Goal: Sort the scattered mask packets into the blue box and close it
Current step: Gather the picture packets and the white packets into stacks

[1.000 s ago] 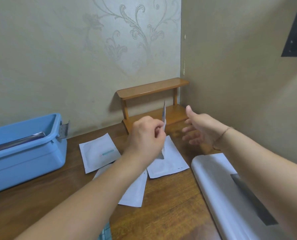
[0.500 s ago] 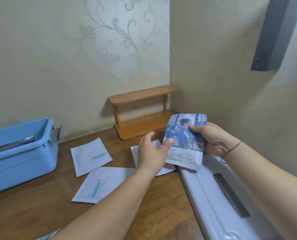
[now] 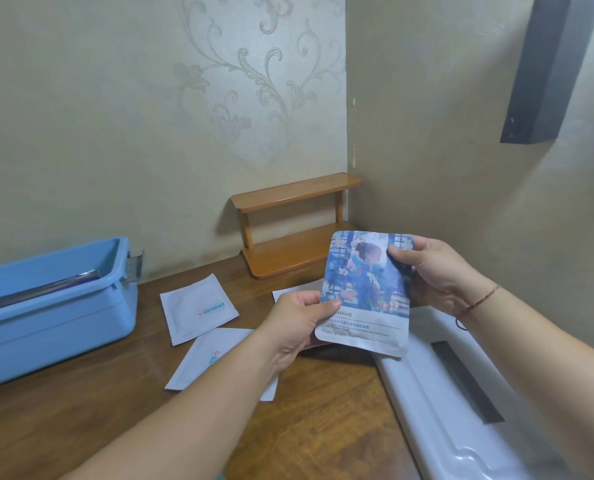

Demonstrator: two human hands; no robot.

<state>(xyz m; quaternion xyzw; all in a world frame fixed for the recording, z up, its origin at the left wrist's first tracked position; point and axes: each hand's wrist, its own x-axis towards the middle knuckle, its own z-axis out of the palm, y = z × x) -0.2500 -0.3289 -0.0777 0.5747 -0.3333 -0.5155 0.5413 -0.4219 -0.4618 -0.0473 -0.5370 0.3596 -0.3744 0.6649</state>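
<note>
Blue-printed mask packet (image 3: 366, 292) held upright, centre right, pinched by left hand (image 3: 297, 322) and right hand (image 3: 430, 271). White packets (image 3: 198, 308) loose on desk. Blue box (image 3: 51, 327) far left, lid off. Sorting barely begun.

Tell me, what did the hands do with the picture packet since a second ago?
The left hand held the blue picture packet edge-on above the desk by itself, and the right hand was open. The packet then turned to face the camera, and now both hands pinch it, left at its lower edge and right at the top corner. The white packets on the desk and the blue box stayed put.
</note>
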